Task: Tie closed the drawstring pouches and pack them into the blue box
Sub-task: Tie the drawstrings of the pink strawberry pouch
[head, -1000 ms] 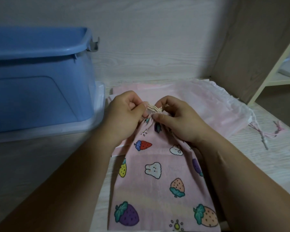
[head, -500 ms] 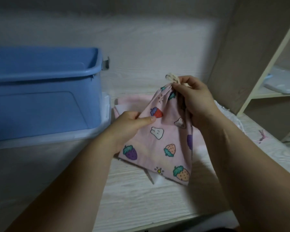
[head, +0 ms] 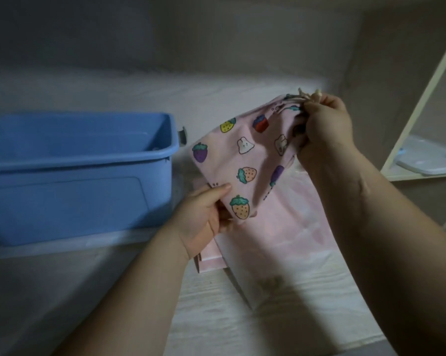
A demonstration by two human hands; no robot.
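the printed pouch (head: 245,160), pink with strawberries and rabbits, hangs in the air in the upper middle of the frame, slanting from upper right down to lower left. the right hand (head: 327,129) pinches its gathered neck at the upper right, fingers curled tight around the bunched cloth, with the cream drawstring (head: 308,95) knotted and poking out just above the knuckles. the left hand (head: 203,214) grips the pouch's bottom edge near the centre, thumb on top, fingers tucked under the fabric. the blue box (head: 75,176) sits open at the left of the frame, near the pouch but apart from it. a plain pink pouch (head: 281,227) lies flat on the wooden desk (head: 229,317) beneath the hands.
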